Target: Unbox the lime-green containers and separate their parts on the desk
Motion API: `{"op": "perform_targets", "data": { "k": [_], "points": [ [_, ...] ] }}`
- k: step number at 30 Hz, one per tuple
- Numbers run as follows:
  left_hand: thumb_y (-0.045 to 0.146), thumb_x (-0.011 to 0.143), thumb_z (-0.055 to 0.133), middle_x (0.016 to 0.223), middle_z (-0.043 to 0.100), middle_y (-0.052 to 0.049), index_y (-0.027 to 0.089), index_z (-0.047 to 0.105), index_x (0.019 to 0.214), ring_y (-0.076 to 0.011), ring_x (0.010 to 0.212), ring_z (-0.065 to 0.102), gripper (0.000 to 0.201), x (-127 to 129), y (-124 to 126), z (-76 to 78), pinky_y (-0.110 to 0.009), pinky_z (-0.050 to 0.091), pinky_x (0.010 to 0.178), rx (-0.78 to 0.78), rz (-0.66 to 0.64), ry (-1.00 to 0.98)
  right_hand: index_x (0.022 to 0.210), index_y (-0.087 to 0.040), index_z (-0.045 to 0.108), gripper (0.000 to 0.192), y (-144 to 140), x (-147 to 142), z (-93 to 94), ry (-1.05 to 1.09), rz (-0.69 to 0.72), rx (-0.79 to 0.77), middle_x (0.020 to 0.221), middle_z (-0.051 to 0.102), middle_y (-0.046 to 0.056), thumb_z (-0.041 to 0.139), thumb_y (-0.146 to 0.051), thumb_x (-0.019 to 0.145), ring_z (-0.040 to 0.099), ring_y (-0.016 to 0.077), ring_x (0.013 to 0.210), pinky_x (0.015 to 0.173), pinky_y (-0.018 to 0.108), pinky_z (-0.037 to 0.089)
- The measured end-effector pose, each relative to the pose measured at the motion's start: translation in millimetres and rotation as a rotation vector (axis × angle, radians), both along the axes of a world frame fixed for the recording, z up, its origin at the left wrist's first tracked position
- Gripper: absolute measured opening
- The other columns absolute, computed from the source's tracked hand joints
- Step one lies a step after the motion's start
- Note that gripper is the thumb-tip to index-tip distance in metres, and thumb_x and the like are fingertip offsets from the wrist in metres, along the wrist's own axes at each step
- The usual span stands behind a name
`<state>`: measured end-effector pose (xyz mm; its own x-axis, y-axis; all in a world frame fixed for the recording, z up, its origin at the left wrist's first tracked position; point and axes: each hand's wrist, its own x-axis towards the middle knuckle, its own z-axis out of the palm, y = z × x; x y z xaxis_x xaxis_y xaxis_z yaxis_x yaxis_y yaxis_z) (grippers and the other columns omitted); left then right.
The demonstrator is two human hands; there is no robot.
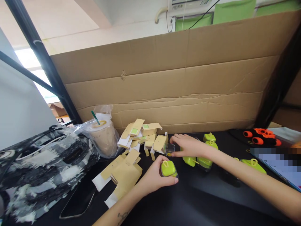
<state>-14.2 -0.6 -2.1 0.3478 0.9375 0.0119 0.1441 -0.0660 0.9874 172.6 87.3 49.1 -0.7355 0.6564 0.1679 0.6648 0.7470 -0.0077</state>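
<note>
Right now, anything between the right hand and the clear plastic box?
Nothing visible. The right hand is at the right edge of the clear plastic box; contact is unclear. Tan cartons lie left of it; the left hand holds a green case nearer the camera.

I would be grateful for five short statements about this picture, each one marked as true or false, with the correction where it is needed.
1. The left hand holds a lime-green rounded-square case. True.
2. The right hand is gripping the milky-brown drink. False: the right hand is at a small clear plastic box.
3. A dark green straw stands in the milky-brown drink. True.
4. The tan cardboard boxes lie to the right of the orange-and-black toy car. False: the tan cardboard boxes lie to its left.
5. A large brown cardboard sheet stands behind the black table. True.
</note>
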Motion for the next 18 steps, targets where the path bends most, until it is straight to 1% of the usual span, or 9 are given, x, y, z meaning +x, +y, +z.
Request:
{"op": "perform_targets", "data": {
  "k": [2, 3, 5, 7, 10, 12, 15, 16, 18],
  "points": [
    [0.023, 0.058, 0.077, 0.076, 0.047, 0.005, 0.020, 0.040, 0.088, -0.0101, 0.070, 0.048, 0.048, 6, -2, -4.3, -0.025, 0.039, 0.067, -0.018, 0.088, -0.050, 0.085, -0.019, 0.061, 0.033, -12, 14, -1.5, -0.010, 0.008, 0.024, 0.094, 0.064, 0.009, 0.069, -0.047, 0.070, 0.060, 0.0283, 0.092, 0.085, 0.040, 0.044],
    [0.023, 0.058, 0.076, 0.076, 0.048, 0.005, 0.020, 0.041, 0.087, -0.0098, 0.069, 0.048, 0.046, 9, -3, -5.0, -0.025, 0.039, 0.067, -0.024, 0.126, -0.070, 0.084, -0.018, 0.062, 0.034, -19, 19, -4.8, -0.016, 0.004, 0.039, 0.093, 0.063, 0.010, 0.073, -0.045, 0.066, 0.059, 0.0303, 0.092, 0.086, 0.043, 0.043],
    [0.023, 0.061, 0.074, 0.074, 0.048, 0.005, 0.020, 0.040, 0.087, -0.0091, 0.067, 0.046, 0.042, 13, -5, -5.4, -0.024, 0.039, 0.066, -0.027, 0.174, -0.121, 0.090, -0.014, 0.063, 0.037, -29, 26, -15.4, -0.015, -0.019, 0.074, 0.097, 0.062, 0.016, 0.076, -0.033, 0.062, 0.058, 0.0353, 0.093, 0.087, 0.050, 0.042],
    [0.024, 0.064, 0.072, 0.073, 0.047, 0.006, 0.020, 0.040, 0.087, -0.0083, 0.066, 0.045, 0.039, 16, -8, -6.1, -0.023, 0.038, 0.063, -0.013, 0.200, -0.161, 0.096, -0.011, 0.062, 0.035, -37, 27, -27.6, 0.003, -0.039, 0.101, 0.102, 0.061, 0.020, 0.072, -0.018, 0.064, 0.058, 0.0376, 0.094, 0.084, 0.053, 0.043],
    [0.024, 0.066, 0.071, 0.073, 0.047, 0.007, 0.019, 0.041, 0.087, -0.0078, 0.065, 0.044, 0.038, 18, -10, -9.4, -0.022, 0.039, 0.062, 0.009, 0.205, -0.187, 0.094, -0.014, 0.061, 0.033, -40, 25, -36.8, 0.056, -0.016, 0.106, 0.102, 0.061, 0.016, 0.064, -0.004, 0.063, 0.060, 0.0327, 0.091, 0.081, 0.048, 0.046],
    [0.023, 0.065, 0.073, 0.072, 0.047, 0.007, 0.019, 0.042, 0.086, -0.0079, 0.066, 0.045, 0.038, 19, -10, -12.8, -0.021, 0.039, 0.063, 0.007, 0.196, -0.184, 0.096, -0.018, 0.059, 0.037, -33, 26, -31.6, 0.121, 0.012, 0.101, 0.103, 0.060, 0.010, 0.061, -0.003, 0.063, 0.059, 0.0267, 0.093, 0.082, 0.040, 0.048],
    [0.026, 0.065, 0.074, 0.071, 0.047, 0.007, 0.018, 0.043, 0.084, -0.0082, 0.066, 0.046, 0.037, 20, -8, -17.8, -0.021, 0.040, 0.063, -0.014, 0.183, -0.173, 0.108, -0.020, 0.051, 0.041, -4, 40, -8.2, 0.265, -0.032, 0.129, 0.109, 0.057, 0.008, 0.056, -0.009, 0.069, 0.057, 0.0202, 0.100, 0.086, 0.031, 0.047],
    [0.029, 0.066, 0.073, 0.071, 0.047, 0.006, 0.018, 0.044, 0.085, -0.0086, 0.066, 0.047, 0.036, 20, -7, -18.8, -0.022, 0.040, 0.063, -0.022, 0.179, -0.172, 0.112, -0.019, 0.048, 0.043, 10, 49, 1.3, 0.310, -0.075, 0.146, 0.111, 0.056, 0.009, 0.055, -0.011, 0.071, 0.057, 0.0198, 0.101, 0.086, 0.031, 0.047],
    [0.035, 0.069, 0.071, 0.074, 0.050, 0.004, 0.017, 0.046, 0.087, -0.0099, 0.068, 0.049, 0.035, 19, -6, -19.2, -0.024, 0.042, 0.065, -0.026, 0.173, -0.175, 0.104, -0.018, 0.052, 0.034, 39, 73, 17.6, 0.359, -0.160, 0.162, 0.104, 0.058, 0.008, 0.057, -0.017, 0.071, 0.059, 0.0210, 0.096, 0.086, 0.034, 0.047]
  ]
}}
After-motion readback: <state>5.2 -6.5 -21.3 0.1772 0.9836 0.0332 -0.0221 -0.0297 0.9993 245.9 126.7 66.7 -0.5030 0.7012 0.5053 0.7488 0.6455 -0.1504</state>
